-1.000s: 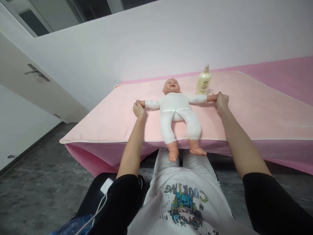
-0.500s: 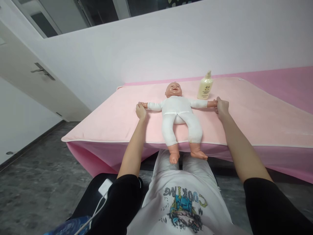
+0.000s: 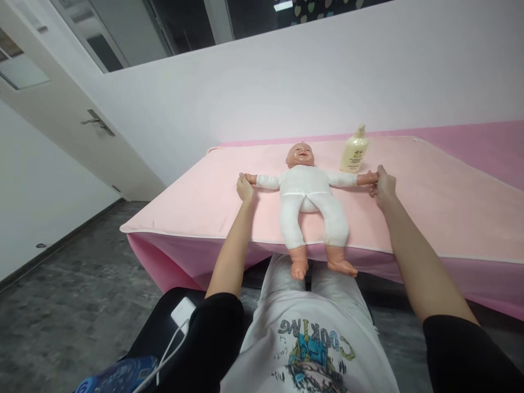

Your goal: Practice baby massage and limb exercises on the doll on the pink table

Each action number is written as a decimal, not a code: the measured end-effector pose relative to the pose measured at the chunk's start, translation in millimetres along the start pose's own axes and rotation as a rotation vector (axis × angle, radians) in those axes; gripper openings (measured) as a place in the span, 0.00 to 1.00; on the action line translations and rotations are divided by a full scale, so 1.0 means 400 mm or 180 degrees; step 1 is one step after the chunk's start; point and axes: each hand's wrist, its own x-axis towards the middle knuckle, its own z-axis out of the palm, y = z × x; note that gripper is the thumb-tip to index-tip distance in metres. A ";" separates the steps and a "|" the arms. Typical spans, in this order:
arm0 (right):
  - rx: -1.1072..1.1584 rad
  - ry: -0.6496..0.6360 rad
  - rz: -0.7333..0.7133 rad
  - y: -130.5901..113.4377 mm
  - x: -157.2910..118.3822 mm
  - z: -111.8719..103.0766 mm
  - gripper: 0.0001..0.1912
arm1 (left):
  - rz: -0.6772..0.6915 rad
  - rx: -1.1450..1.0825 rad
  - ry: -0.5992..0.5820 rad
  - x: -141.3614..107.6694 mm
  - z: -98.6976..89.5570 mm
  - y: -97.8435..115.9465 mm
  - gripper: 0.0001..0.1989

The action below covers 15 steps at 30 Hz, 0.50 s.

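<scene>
White cloth covers the body of the doll (image 3: pixel 305 179), which lies face up between my hands on the light pink blanket (image 3: pixel 196 202). Its long axis runs away from me: head on the far side, toward the wall (image 3: pixel 262 93), legs toward me, with both feet past the near edge of the blanket, above my lap. Its arms stretch sideways, nearly straight across that axis, one out to each of my hands.

From my left hand (image 3: pixel 244 188), the doll's body lies to the right; from my right hand (image 3: pixel 385 186), it lies to the left. My left looks a little nearer to the body, my right a little farther out. My left thumb and fingers are nearly closed, pinching the doll's hand on that side. My right fingers are closed round its other hand, with hardly any gap that I can see; how firmly either one presses, I can't tell.

Counting up: one doll, with two arms and two legs; two hands, both mine; one pale yellow pump bottle (image 3: pixel 354 155), upright just beyond the doll's arm on my right side; one light pink blanket. Down by my left arm there is one white plug (image 3: pixel 183 312) and one white cable (image 3: pixel 167 357).
</scene>
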 end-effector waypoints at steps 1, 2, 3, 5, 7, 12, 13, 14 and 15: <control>-0.0051 -0.0013 -0.0040 0.003 0.001 0.001 0.17 | 0.0052 0.0099 0.0000 0.000 0.000 -0.002 0.21; -0.0104 -0.0028 -0.0069 0.005 0.002 0.002 0.16 | 0.0101 0.0194 -0.0005 0.000 0.001 -0.004 0.20; -0.0154 -0.0023 -0.0088 0.007 0.003 0.003 0.15 | 0.0146 0.0238 -0.0037 -0.001 0.001 -0.005 0.18; -0.0221 0.0024 -0.0115 0.009 0.005 0.004 0.15 | 0.0183 0.0308 -0.0089 -0.001 0.001 -0.006 0.16; -0.0235 0.0113 -0.0096 0.009 0.005 0.005 0.17 | 0.0166 0.0383 -0.0090 -0.001 0.002 -0.007 0.17; -0.0169 0.0220 0.0081 -0.002 0.003 0.008 0.19 | 0.0136 0.0367 -0.0006 0.003 0.005 -0.008 0.20; -0.0165 0.0228 0.0106 -0.003 0.003 0.008 0.19 | 0.0122 0.0339 0.0022 0.004 0.006 -0.008 0.20; -0.0158 0.0239 0.0128 -0.004 0.004 0.008 0.20 | 0.0099 0.0315 0.0047 0.006 0.006 -0.008 0.21; -0.0148 0.0249 0.0145 -0.005 0.005 0.008 0.20 | 0.0071 0.0298 0.0064 0.007 0.007 -0.008 0.23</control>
